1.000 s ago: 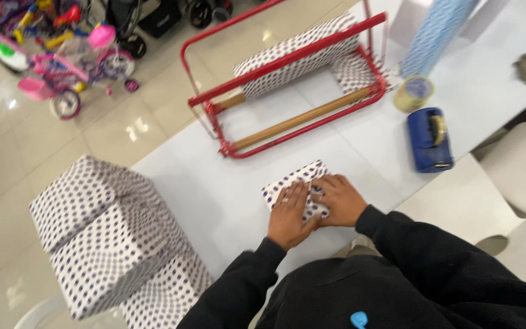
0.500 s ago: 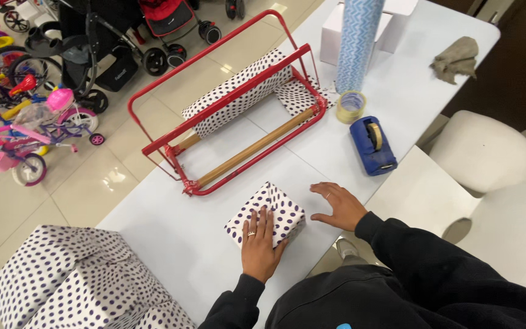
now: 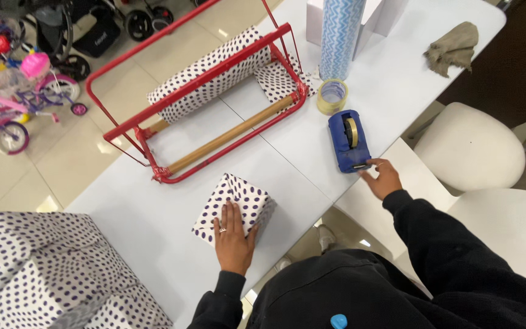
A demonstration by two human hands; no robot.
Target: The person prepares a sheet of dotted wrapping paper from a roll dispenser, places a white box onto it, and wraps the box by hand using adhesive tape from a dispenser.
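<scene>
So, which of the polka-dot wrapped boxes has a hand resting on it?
The small wrapped box in the middle of the white table: the left hand lies flat on it. The large wrapped boxes at the lower left are untouched.

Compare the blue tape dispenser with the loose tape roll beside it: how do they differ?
The blue tape dispenser holds its roll upright on edge; the loose tape roll lies flat, hole upward. The dispenser is blue and long; the loose roll is a pale yellowish ring. The right hand reaches the dispenser, not the roll. Both rest on the white table.

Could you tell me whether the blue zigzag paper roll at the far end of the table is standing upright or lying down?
Upright: the blue zigzag roll stands on end on the white table.
</scene>
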